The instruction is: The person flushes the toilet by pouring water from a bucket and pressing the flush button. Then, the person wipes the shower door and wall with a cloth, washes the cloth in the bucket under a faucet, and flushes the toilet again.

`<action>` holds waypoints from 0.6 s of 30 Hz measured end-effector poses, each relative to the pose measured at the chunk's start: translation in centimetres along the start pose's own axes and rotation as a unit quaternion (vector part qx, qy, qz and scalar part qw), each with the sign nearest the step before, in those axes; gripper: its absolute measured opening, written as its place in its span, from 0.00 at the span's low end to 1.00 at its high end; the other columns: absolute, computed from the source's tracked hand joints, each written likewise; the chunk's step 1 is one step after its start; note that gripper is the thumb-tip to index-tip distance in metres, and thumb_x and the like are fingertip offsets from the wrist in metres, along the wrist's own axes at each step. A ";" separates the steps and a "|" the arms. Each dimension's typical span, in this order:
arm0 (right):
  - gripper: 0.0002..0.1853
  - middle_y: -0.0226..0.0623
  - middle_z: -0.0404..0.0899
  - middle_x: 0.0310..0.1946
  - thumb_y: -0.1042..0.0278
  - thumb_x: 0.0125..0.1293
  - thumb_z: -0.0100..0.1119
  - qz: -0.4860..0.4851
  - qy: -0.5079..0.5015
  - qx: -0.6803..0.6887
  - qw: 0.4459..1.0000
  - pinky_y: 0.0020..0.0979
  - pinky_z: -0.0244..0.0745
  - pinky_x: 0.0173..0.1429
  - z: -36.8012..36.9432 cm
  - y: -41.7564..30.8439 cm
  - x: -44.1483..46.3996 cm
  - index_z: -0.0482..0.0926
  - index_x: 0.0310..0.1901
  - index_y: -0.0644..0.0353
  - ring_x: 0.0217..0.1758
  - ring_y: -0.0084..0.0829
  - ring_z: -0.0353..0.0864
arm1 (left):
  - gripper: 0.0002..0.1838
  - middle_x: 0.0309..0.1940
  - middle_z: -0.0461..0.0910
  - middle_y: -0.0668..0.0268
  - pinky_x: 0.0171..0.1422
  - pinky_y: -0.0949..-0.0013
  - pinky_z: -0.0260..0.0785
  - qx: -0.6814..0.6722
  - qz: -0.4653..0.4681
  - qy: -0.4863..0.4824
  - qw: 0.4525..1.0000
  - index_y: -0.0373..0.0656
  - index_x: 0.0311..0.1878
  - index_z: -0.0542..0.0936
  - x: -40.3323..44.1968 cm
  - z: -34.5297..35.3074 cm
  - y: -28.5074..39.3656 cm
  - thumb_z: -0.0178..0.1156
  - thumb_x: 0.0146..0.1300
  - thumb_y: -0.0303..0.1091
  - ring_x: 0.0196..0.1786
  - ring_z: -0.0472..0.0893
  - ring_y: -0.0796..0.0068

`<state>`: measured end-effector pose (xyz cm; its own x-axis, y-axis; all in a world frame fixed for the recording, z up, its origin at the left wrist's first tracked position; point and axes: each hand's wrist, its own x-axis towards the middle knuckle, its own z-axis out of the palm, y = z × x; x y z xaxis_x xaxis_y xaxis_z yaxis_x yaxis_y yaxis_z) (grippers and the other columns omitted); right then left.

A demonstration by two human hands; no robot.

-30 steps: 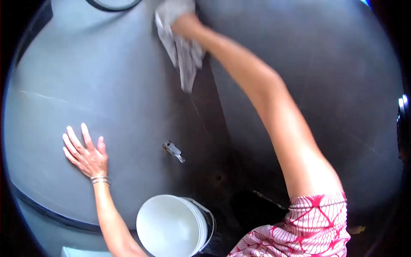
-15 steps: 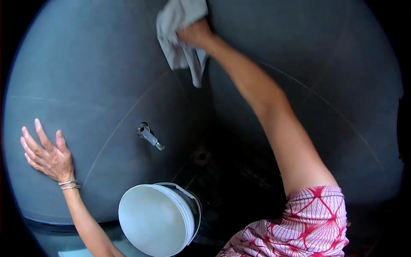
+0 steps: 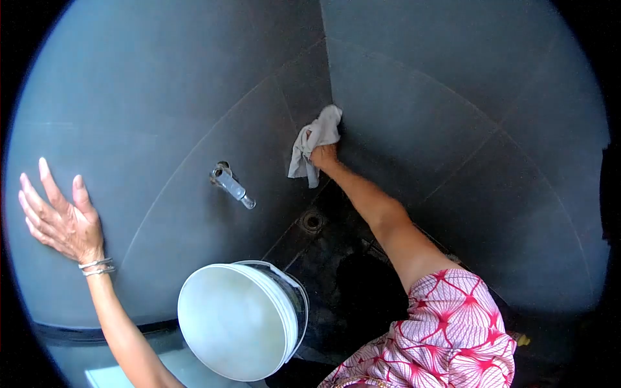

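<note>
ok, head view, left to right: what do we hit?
Left hand → metal wall fitting → pale cloth, gripped in the right hand → patterned sleeve. White bucket left out: it spans the fitting's stretch, lower in frame.

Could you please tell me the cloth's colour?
The cloth is pale grey, best seen in the head view.

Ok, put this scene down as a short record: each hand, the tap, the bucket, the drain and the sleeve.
Left hand: spread against the dark wall, bracelets at the wrist
Right hand: holding a pale cloth near the wall corner
Tap: on the left-hand wall
Bucket: white, below the tap in view; contents unclear
Drain: round, in the dark floor
Sleeve: pink and white, patterned
</note>
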<state>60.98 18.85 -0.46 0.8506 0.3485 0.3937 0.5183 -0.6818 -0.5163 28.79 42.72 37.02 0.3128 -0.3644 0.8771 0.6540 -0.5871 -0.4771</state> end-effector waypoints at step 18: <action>0.35 0.51 0.44 0.64 0.40 0.61 0.32 -0.194 0.124 0.193 0.954 0.60 0.20 0.62 -17.6 -31.4 4.2 0.53 0.62 0.59 0.68 0.53 0.34 | 0.34 0.64 0.47 0.59 0.64 0.48 0.45 -0.056 -0.012 -0.205 0.977 0.57 0.63 0.56 -0.5 -3.6 -1.4 0.56 0.52 0.49 0.65 0.48 0.54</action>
<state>46.71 30.37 30.79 0.5666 0.3298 0.7551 0.8240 -0.2279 -0.5188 25.21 41.10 37.09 0.5637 -0.0429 0.8248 0.5920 -0.6754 -0.4397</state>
